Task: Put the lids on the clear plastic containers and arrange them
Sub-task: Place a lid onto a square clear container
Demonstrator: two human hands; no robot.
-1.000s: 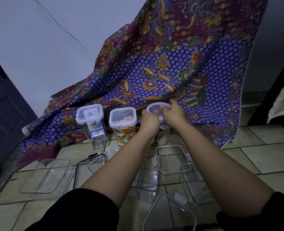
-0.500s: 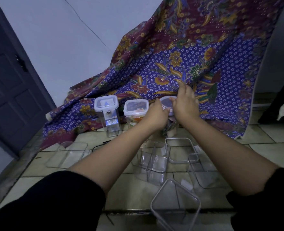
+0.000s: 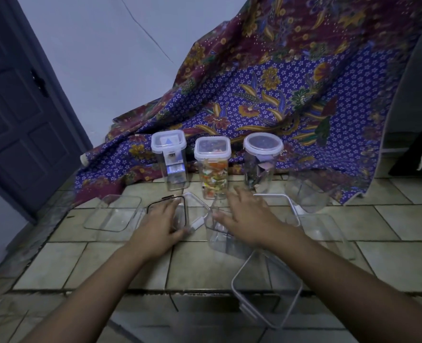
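Observation:
Three lidded clear containers stand in a row by the cloth: a square one (image 3: 169,154), a square one with colourful contents (image 3: 212,167) and a round one (image 3: 263,154). In front of them, my left hand (image 3: 160,226) curls over the near wall of a black-rimmed open container (image 3: 184,214), thumb on its near side. My right hand (image 3: 249,216) is spread flat with fingers apart over a clear container lying on its side (image 3: 217,241), holding nothing. A white-rimmed lid (image 3: 293,209) lies just right of that hand.
Other open clear containers sit on the tiled floor: a flat one (image 3: 113,214) at left, a round one (image 3: 306,191) at right, one (image 3: 333,233) further right, and a white-rimmed one (image 3: 267,295) nearest me. The patterned cloth (image 3: 279,95) hangs behind; a dark door (image 3: 19,107) stands left.
Both hands have left the round container's lid and come down towards me. The left one now rests on the black-rimmed container, the right one over the container lying on its side. The view has tilted.

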